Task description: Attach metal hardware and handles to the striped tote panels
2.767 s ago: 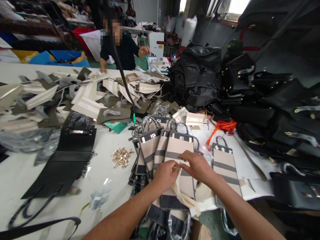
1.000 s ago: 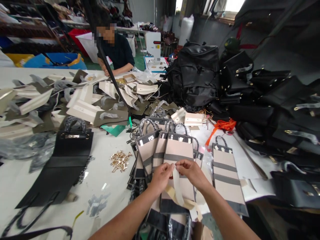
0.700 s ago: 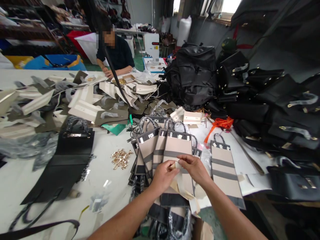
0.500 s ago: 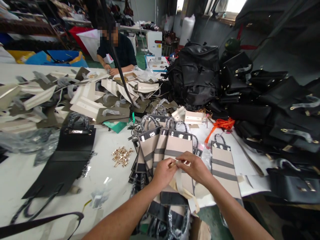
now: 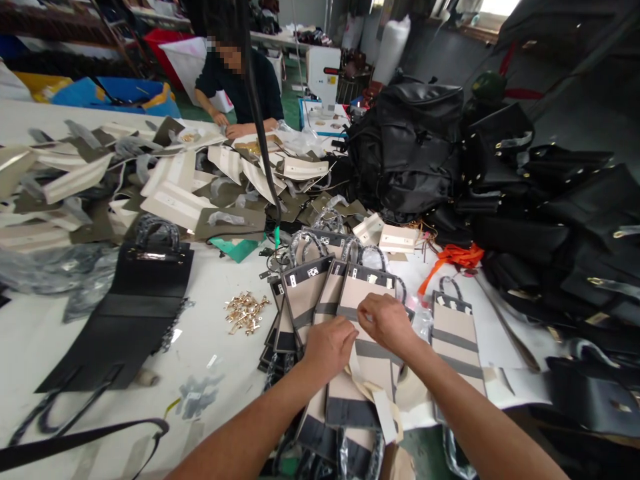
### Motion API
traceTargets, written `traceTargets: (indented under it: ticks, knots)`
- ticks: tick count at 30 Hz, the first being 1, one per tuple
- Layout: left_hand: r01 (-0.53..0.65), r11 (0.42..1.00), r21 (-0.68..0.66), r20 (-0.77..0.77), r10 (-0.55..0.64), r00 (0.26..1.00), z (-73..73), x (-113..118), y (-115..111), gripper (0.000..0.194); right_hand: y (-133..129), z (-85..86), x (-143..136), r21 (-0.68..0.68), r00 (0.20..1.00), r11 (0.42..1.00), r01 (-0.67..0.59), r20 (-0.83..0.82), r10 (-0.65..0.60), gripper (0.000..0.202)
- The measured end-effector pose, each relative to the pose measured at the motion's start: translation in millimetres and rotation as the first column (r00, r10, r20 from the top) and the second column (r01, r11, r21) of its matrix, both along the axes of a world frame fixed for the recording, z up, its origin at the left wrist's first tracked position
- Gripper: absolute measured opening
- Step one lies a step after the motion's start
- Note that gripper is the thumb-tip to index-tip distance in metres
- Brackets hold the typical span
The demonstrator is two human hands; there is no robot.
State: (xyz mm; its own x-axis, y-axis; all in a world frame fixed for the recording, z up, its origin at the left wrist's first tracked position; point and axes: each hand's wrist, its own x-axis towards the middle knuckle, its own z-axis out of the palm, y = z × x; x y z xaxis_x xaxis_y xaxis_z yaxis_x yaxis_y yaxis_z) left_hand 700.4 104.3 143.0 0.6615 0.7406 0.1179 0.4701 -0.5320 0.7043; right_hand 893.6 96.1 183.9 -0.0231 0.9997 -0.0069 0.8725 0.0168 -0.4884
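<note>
Over a stack of beige-and-black striped bag panels (image 5: 370,367), my left hand (image 5: 331,343) is closed, its fingertips at the upper end of a cream tape strip (image 5: 367,387) that hangs down over the panels. Just right of it and slightly higher, my right hand (image 5: 384,321) is closed in a pinch; whatever it holds is too small to make out. The two hands are a little apart. Small white pieces (image 5: 373,280) sit on the panel's black top band. Another striped panel (image 5: 456,327) with a looped handle lies to the right.
Gold metal fittings (image 5: 246,313) are piled left of the stack. A black bag piece (image 5: 130,307) lies further left. Beige and olive pieces (image 5: 175,207) cover the table's back. Black bags (image 5: 410,147) are heaped at the right. A person (image 5: 245,87) sits across the table.
My hands have separated slightly, the right one rising above the left. The cream strip's upper end now hangs at my left fingertips. The camera view has shifted a little.
</note>
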Motion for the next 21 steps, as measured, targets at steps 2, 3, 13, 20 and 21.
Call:
traceTargets:
  ticks: [2, 3, 13, 20, 21]
  knots:
    - [0.071, 0.997, 0.009, 0.020, -0.071, 0.997, -6.4, 0, -6, 0.026, 17, -15.4, 8, -0.027, 0.932, 0.967, 0.254, -0.259, -0.252, 0.022]
    - [0.084, 0.996, -0.013, 0.035, -0.084, 0.996, -11.0, 0, -11, 0.024, 25, -23.4, 11, -0.075, 0.856, 0.929, 0.362, -0.367, -0.363, 0.027]
    - [0.037, 0.971, -0.237, 0.105, -0.012, 0.994, -52.0, -8, -27, 0.019, 76, -69.4, 7, -0.172, 0.670, 0.790, 0.588, -0.444, -0.595, 0.041]
    - [0.058, 0.979, -0.196, 0.088, -0.042, 0.995, -55.4, -8, -29, 0.018, 74, -69.5, 12, -0.152, 0.665, 0.767, 0.623, -0.414, -0.622, 0.052]
    - [0.058, 0.979, -0.195, 0.085, -0.042, 0.995, -56.4, -8, -30, 0.019, 74, -69.6, 12, -0.151, 0.662, 0.763, 0.629, -0.411, -0.627, 0.053]
